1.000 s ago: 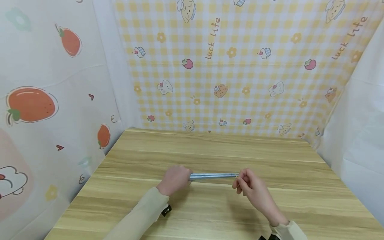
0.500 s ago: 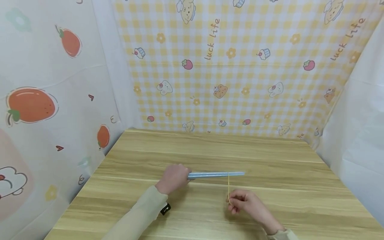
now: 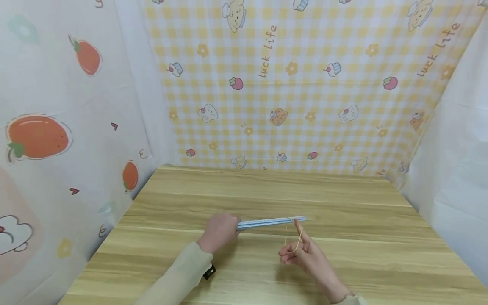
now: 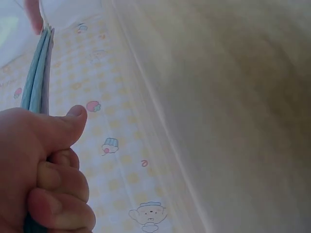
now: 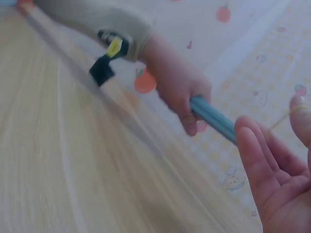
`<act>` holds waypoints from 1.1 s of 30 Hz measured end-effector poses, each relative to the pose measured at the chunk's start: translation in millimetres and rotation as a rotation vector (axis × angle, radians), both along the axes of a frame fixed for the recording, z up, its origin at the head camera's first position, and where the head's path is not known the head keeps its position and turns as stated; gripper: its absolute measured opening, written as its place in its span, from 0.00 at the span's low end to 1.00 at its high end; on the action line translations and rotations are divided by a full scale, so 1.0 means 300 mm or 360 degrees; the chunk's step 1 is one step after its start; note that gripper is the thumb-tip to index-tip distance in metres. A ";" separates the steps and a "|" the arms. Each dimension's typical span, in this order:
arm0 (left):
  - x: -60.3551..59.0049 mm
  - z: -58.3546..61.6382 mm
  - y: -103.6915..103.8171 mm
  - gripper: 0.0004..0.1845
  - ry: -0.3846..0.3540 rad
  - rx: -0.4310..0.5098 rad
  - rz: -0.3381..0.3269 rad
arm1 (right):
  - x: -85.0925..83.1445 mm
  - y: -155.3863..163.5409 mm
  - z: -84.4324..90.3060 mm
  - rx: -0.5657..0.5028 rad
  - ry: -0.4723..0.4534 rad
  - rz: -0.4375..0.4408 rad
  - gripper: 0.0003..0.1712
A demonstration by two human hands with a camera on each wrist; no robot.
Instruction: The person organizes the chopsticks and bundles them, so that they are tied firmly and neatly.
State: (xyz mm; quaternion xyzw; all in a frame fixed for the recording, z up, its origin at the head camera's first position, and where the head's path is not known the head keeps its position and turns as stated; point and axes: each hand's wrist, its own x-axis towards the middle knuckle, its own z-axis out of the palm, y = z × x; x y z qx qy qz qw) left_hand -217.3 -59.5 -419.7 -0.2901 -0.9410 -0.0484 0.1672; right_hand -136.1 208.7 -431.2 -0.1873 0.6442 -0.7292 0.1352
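Left hand (image 3: 219,231): fist grip closed round near end of blue stick bundle (image 3: 271,222), held level just above worktop (image 3: 343,203), far end left free, probably for banding. Yellow rubber band (image 3: 291,237) already looped over bundle near far tip, stretched back toward body. Right hand (image 3: 305,256): fingers mostly extended, band hooked over one fingertip, kept taut.

Left wrist view: thumb (image 4: 73,119) and curled fingers clamped on sticks, separate sticks visible edge-on; band not seen. Right wrist view: band across fingertip (image 5: 300,109), palm open; loop on bundle out of frame.
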 end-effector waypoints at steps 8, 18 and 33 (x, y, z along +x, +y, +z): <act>0.006 -0.010 -0.011 0.13 0.0152 -0.0028 -0.0011 | -0.015 0.002 0.019 -0.0484 -0.0277 -0.0322 0.24; 0.010 -0.004 -0.012 0.13 0.0358 -0.0099 -0.0176 | -0.045 0.070 0.025 -0.0581 -0.0388 -0.0353 0.23; 0.010 0.020 -0.008 0.13 0.0299 -0.0068 -0.0230 | -0.080 0.029 0.053 0.0043 -0.0308 -0.0510 0.08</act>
